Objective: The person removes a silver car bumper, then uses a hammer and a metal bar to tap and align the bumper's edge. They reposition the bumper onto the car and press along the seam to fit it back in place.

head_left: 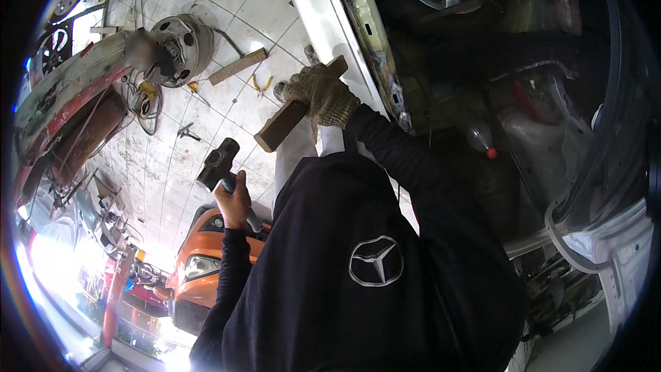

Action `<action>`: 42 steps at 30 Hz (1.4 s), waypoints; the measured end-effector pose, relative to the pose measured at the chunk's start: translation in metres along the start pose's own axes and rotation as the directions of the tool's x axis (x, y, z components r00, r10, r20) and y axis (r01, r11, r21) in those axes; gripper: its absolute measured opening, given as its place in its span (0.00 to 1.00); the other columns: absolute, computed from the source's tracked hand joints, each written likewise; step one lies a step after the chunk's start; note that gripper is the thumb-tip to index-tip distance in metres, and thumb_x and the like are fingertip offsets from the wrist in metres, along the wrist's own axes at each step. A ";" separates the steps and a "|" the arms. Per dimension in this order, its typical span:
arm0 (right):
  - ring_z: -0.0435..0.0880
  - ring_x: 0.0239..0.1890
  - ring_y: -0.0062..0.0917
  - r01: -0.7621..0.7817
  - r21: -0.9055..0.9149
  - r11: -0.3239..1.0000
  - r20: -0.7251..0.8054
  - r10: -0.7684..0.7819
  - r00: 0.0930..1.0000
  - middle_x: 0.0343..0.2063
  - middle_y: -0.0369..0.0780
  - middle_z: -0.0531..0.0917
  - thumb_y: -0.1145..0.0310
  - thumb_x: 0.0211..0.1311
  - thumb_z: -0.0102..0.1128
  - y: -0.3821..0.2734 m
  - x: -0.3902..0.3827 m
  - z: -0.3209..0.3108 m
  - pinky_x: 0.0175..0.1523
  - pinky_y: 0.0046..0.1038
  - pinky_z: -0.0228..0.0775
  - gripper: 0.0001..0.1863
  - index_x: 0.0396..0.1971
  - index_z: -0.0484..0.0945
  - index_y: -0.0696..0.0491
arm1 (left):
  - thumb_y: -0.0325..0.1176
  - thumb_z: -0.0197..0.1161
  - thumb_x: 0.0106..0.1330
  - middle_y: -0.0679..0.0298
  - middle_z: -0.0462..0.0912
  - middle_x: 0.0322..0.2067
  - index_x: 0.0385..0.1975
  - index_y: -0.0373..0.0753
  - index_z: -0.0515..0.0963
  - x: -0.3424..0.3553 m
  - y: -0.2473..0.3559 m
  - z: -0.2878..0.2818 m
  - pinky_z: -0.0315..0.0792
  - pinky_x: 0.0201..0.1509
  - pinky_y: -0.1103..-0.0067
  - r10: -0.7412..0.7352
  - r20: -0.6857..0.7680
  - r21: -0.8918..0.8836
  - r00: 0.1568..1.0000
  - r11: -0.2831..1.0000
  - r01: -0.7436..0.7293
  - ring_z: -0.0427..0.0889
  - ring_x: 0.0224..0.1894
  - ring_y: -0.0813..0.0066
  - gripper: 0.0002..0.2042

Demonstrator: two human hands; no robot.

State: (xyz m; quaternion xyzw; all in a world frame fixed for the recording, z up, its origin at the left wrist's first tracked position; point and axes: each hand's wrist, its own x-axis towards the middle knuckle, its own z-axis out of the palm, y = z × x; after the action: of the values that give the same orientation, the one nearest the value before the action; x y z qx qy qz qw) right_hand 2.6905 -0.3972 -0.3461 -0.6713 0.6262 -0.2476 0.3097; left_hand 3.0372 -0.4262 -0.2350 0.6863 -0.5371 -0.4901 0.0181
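Observation:
My left hand (235, 201), bare, is closed round the handle of a sledgehammer (222, 163). Its dark, heavy head points up and away from me, above the tiled floor. On my right hand (323, 96) is a knitted work glove, and its fingers wrap over a wooden block (282, 127). Both ends of the block stick out past the glove, slanting from near left to far right. Just right of this hand runs the silver sill (325, 10) of a car body. Whether the block touches the sill, I cannot tell.
To the left lie a bare steel wheel rim (189, 48), another piece of wood (238, 67), yellow-handled pliers (261, 83) and coiled hose (143, 107). Behind them rests a worn bumper (76, 86). An orange car (200, 262) stands near left. At right is the open car interior with a plastic bottle (485, 143).

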 end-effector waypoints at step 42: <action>0.82 0.47 0.45 -0.106 -0.028 0.994 0.102 0.109 0.989 0.37 0.43 0.82 0.66 0.47 0.70 -0.081 -0.008 0.009 0.55 0.47 0.71 0.15 0.37 0.80 0.47 | 0.43 0.67 0.62 0.51 0.81 0.19 0.28 0.27 0.80 0.083 -0.157 -0.077 0.74 0.34 0.61 -0.133 0.049 0.332 0.990 0.937 0.109 0.83 0.25 0.60 0.19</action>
State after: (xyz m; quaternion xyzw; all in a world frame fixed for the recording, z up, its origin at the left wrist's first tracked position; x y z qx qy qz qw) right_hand 2.7518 -0.3860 -0.2932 -0.6519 0.6474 -0.1885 0.3469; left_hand 3.1985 -0.4611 -0.3360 0.6938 -0.5683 -0.4176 -0.1458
